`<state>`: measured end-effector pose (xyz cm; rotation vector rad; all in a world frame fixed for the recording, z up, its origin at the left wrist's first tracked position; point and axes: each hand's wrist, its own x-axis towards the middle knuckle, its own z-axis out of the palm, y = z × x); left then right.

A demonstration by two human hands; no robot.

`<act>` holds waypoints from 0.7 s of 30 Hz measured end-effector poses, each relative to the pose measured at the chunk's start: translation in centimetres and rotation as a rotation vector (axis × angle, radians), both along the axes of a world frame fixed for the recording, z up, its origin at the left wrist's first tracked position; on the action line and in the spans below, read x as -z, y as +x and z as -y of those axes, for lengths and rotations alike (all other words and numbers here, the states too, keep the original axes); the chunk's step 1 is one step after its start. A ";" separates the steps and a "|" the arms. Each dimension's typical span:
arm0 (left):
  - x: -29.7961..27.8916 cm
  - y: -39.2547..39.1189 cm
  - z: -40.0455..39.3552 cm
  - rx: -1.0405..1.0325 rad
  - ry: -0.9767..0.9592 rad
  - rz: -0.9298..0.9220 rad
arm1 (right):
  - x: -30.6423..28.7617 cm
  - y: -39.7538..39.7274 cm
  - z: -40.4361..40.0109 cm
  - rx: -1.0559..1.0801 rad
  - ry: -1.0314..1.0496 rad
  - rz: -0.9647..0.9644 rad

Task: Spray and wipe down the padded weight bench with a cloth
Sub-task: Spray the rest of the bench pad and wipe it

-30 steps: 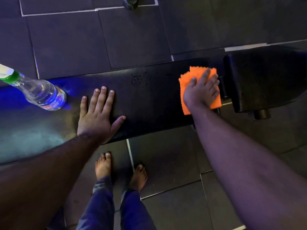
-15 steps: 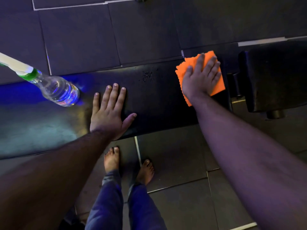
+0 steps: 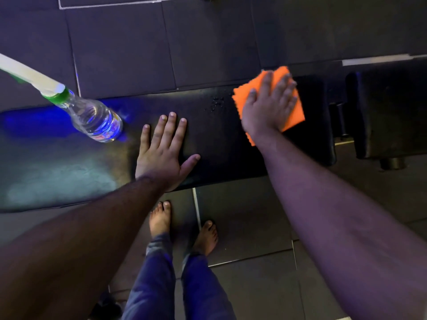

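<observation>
Bare arms, blue trousers (image 3: 161, 285), bare feet (image 3: 160, 218)

One spray bottle (image 3: 92, 116) is seen at about nine o'clock and one orange cloth (image 3: 293, 112) at about two o'clock, both on the padded bench, of which two black pads are counted: one long pad (image 3: 219, 144) across the middle and one shorter pad (image 3: 388, 112) at three o'clock. Two hands are counted, the left hand (image 3: 161, 155) near the centre and the right hand (image 3: 268, 107) at two o'clock. Two bare feet (image 3: 160, 219) are counted at six o'clock, and one small patch of droplets (image 3: 216, 103) is seen at about one o'clock.
</observation>
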<state>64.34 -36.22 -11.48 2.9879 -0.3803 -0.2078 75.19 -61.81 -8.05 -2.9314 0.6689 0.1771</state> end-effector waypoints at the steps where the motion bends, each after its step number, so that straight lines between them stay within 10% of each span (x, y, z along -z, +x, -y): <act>1: -0.1 0.0 0.1 -0.003 -0.002 -0.004 | -0.1 -0.6 -1.8 -0.149 -0.004 -0.002; 5: -0.6 0.1 -0.2 0.002 -0.028 -0.012 | -0.3 -7.4 -4.0 -0.562 -0.005 0.035; 13: -1.1 0.6 -1.1 -0.049 -0.402 -0.082 | -0.5 -3.5 -4.4 -0.186 0.012 -0.013; 16: -1.9 0.8 -2.0 -0.202 -0.789 0.078 | -0.2 -3.0 -10.4 -0.462 0.046 -0.015; 21: -4.6 -0.4 -3.8 -0.178 -0.905 0.175 | -0.4 -15.9 -10.9 -0.877 0.088 -0.002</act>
